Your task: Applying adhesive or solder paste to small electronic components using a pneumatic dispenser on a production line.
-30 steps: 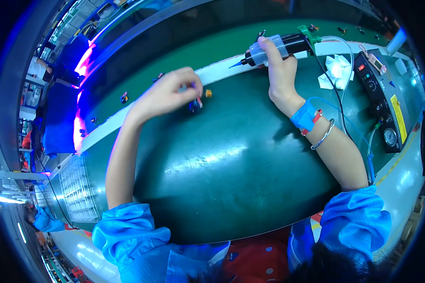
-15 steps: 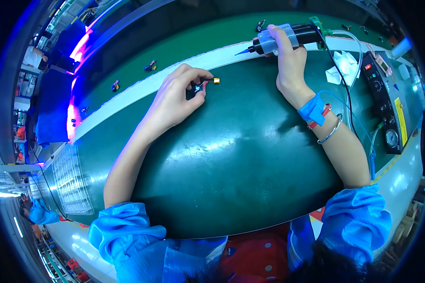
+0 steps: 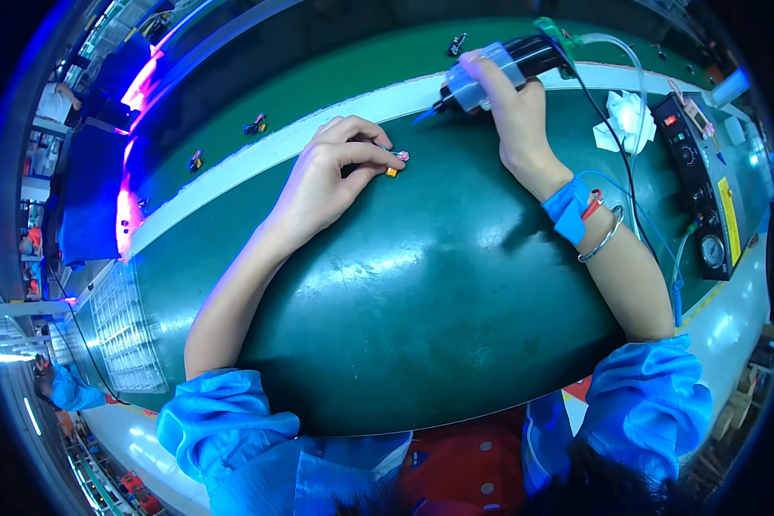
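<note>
Between the thumb and fingers of my left hand (image 3: 318,176) is a small wired component (image 3: 392,172) with an orange-yellow end and a pinkish-red piece. My fingers cover the rest of it. My right hand (image 3: 521,125) is wrapped round a dispensing syringe (image 3: 507,64) with a translucent barrel, a black rear part and a green fitting. Its blue needle tip points down and left, above and to the right of the component and apart from it. A blue band, a red bracelet and a silver bangle circle my right wrist.
A green conveyor belt (image 3: 318,76) carrying several small wired parts runs beyond the pale rail (image 3: 224,166). Crumpled white tissue (image 3: 625,122) lies right of my right hand. A black dispenser box (image 3: 695,176) with a gauge stands farther right. Clear trays (image 3: 127,327) sit at left.
The component has turned in my left fingers, its yellow end now lower. My right hand has brought the syringe slightly left and its tip lower. The belt's parts have shifted left.
</note>
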### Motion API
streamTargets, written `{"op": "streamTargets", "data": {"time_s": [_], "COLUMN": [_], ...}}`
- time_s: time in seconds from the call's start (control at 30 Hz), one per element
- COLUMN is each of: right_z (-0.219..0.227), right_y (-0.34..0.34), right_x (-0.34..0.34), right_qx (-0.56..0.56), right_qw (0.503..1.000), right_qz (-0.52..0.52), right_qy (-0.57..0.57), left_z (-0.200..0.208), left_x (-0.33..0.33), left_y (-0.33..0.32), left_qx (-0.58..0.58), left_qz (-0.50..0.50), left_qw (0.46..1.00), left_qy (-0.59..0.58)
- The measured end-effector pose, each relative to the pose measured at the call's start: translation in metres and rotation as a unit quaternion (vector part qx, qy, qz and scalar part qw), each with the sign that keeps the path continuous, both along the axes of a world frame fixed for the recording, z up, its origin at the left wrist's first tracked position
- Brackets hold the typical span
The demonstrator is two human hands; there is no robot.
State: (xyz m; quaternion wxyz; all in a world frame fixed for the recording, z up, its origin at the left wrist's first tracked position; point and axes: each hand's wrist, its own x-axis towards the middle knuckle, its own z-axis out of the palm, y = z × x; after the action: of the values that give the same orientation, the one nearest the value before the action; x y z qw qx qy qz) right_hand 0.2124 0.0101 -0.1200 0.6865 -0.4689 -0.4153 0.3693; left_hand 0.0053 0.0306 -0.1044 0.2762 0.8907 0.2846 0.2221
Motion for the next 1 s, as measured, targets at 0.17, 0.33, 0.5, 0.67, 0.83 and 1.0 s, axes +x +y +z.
{"op": "streamTargets", "data": {"time_s": [0.17,0.33,0.5,0.67,0.83,1.0], "right_z": [0.0022,-0.0010,-0.0013,-0.0025,-0.0034,0.0017], "right_y": [-0.0012,0.0003,0.0002,0.0000,0.0014,-0.0002], "right_x": [-0.0030,-0.0020,-0.0026,-0.0015,-0.0016,-0.0023], "right_qx": [-0.037,-0.050,-0.042,-0.037,-0.039,-0.055], "right_qw": [0.992,0.988,0.986,0.988,0.986,0.985], "right_qz": [0.091,0.109,0.124,0.105,0.119,0.113], "right_qy": [-0.085,-0.102,-0.105,-0.104,-0.108,-0.115], "left_z": [-0.0011,-0.0026,-0.0049,-0.0042,-0.0015,-0.0016], "left_x": [0.0005,0.0002,-0.0013,0.0008,-0.0006,-0.0003], "left_y": [0.0017,0.0024,0.0025,0.0020,0.0010,0.0022], "left_qx": [-0.040,-0.051,-0.065,-0.054,-0.044,-0.055], "left_qz": [0.004,-0.005,-0.004,-0.005,-0.007,-0.011], "left_qw": [0.999,0.998,0.997,0.998,0.999,0.998], "left_qy": [-0.032,-0.036,-0.038,-0.034,-0.027,-0.039]}}
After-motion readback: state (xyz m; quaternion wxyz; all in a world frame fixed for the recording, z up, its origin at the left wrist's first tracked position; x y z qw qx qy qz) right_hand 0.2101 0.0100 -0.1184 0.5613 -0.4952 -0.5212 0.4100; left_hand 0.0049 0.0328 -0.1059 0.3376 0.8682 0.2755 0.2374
